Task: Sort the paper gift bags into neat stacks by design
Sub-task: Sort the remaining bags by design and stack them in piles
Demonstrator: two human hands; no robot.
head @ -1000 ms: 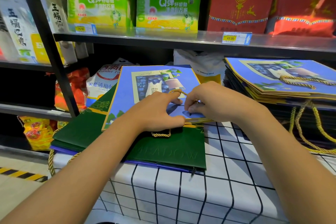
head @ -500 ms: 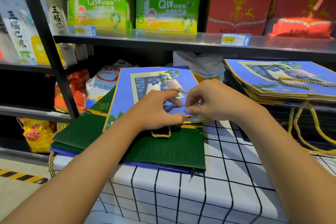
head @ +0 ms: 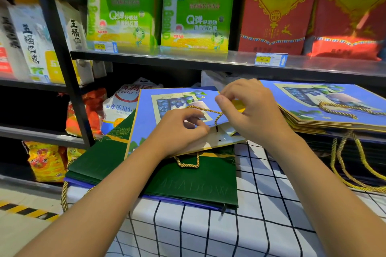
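Checked tablecloth (head: 261, 225) under bag stacks, shelves (head: 188, 58) behind.

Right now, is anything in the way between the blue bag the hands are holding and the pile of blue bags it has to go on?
Nothing visible blocks it. The blue bag, held by the left hand and right hand, lies on the green bag. The blue stack sits right beside it, its top bare except its own gold cord handle.

Views: one, worn on your head.
Facing: forward and down at the checked surface (head: 261, 225).
Range: close; your forearms fill the foreground.
Background: shelf (head: 208, 61).
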